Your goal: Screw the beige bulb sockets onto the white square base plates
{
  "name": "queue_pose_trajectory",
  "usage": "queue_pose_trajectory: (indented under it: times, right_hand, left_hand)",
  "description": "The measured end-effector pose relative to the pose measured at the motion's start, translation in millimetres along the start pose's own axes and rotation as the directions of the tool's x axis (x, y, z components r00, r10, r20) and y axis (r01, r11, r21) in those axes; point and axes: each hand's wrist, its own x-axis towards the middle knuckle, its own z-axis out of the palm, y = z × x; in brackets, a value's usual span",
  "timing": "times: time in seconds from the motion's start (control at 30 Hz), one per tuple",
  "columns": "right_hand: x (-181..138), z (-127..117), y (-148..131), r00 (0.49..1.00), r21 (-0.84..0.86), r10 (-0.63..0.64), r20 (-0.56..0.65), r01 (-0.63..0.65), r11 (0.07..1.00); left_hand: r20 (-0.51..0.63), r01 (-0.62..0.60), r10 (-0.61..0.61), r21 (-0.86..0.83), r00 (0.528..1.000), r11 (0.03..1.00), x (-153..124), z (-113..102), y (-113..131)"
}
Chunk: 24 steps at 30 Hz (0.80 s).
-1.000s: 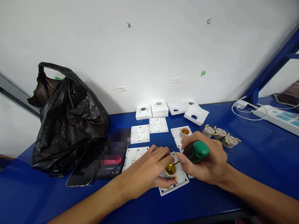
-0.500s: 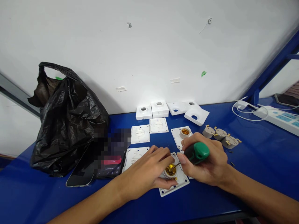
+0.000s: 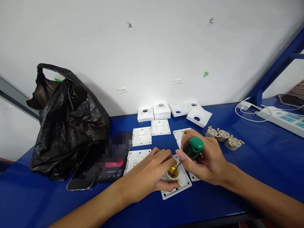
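My left hand (image 3: 153, 174) is closed around a lamp socket (image 3: 172, 173) with a brass-coloured inside, fingers behind it and thumb in front. This socket sits on a square white base plate (image 3: 183, 184) lying on the table. In my right hand (image 3: 212, 163) is a screwdriver (image 3: 196, 146) with a green and black handle. Its thin shaft slants down to the left, and the tip is inside the socket; exactly what it touches there is too small to tell. Behind my right hand, another base plate (image 3: 178, 136) with a socket is partly hidden.
White box covers (image 3: 161, 111) with round holes line the wall. More base plates (image 3: 142, 136) lie left of centre. Grey socket pieces (image 3: 232, 143) with brass tabs sit at right, near a power strip (image 3: 285, 118). Phones (image 3: 83, 177) and a black plastic bag (image 3: 71, 126) are at left.
My right hand has moved slightly left, and the screwdriver handle has swung left and up, standing steeper. The left hand stays on the socket. The view has shifted a little.
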Motion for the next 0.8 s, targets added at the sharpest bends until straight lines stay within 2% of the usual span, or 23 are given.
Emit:
queue_pose_trajectory:
  times: [0.17,0.47,0.63,0.73,0.8]
  right_hand:
    - [-1.4,0.7,-2.5,0.999,-0.027,-0.044,-0.016,0.043,0.999]
    - [0.0,0.4,-2.1,1.0,0.005,0.001,0.027,-0.001,1.0]
    - [1.1,-1.1,0.3,0.997,0.036,0.038,0.064,-0.04,0.999]
    - [-2.6,-0.1,3.5,0.994,0.059,0.068,0.088,-0.074,0.996]
    - [-6.9,1.6,6.3,0.994,0.091,0.086,0.072,-0.092,0.992]
  left_hand:
    - [0.009,0.013,-0.013,-0.013,1.0,1.0,0.5,-0.2,0.2]
    - [0.035,0.035,-0.032,-0.066,0.999,0.997,1.1,-1.3,-0.1]
    - [-0.025,0.065,-0.074,-0.27,0.997,0.961,1.7,-4.1,3.6]
    - [-0.095,0.065,-0.115,-0.413,0.989,0.908,4.0,-4.9,5.4]
    - [-0.102,0.075,-0.139,-0.473,0.985,0.878,6.2,-5.8,6.1]
